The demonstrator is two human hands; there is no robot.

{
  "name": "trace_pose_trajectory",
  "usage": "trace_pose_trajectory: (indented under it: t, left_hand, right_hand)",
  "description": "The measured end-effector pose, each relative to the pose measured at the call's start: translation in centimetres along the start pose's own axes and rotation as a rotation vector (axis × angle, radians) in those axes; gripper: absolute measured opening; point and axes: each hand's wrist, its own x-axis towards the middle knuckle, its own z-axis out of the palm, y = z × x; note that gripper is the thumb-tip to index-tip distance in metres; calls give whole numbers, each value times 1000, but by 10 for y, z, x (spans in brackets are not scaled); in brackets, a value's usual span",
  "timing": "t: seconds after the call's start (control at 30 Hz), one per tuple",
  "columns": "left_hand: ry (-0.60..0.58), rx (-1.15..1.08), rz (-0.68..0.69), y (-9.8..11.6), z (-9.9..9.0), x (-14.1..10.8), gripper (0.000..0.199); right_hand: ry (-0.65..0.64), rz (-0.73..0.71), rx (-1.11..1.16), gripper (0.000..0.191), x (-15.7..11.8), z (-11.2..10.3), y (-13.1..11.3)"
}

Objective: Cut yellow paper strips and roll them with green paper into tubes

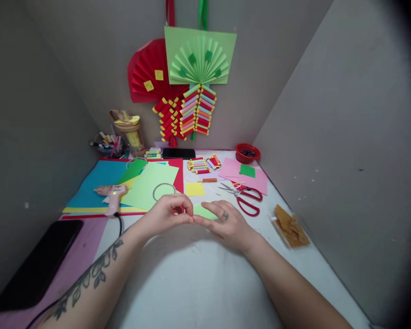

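My left hand (pixel 171 212) is held over the near middle of the table, thumb and fingertips pinched together. Whatever sits in that pinch is too small or hidden to make out. From the right, my right hand (pixel 228 224) meets it, its fingers stretched out and a ring on one of them. One fingertip touches the tips of my left hand. Just behind my right fingers a light green paper piece (pixel 203 211) shows, partly covered. Red-handled scissors (pixel 248 198) lie beyond my right hand, blades partly open. A metal ring (pixel 163 191) rests beyond my left hand on a light green sheet (pixel 150 183).
A pink glue gun (pixel 114 198) lies on coloured sheets at left, its cord running forward. A black tablet-like slab (pixel 37 265) is front left. Small paper rolls (pixel 203 164), a yellow square (pixel 195 189), a red bowl (pixel 247 153) and a brown-filled box (pixel 291 228) stand around.
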Motion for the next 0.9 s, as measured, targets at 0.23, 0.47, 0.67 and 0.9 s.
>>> trace_pose_trajectory:
  t: [0.23,0.47,0.67,0.9]
  left_hand:
    - [7,7,45,-1,-4,4,18]
    - [213,167,-79,-35,-5,10,15]
    - [155,426,-171,-52,3,7,16]
    - [-55,680,-52,-42,37,2,22]
  right_hand:
    - [25,65,56,46,-1,6,11]
    - [-16,397,68,28,-4,27,40]
    - [-120,336,87,29,-3,34,30]
    - [-216,335,56,33,-2,38,20]
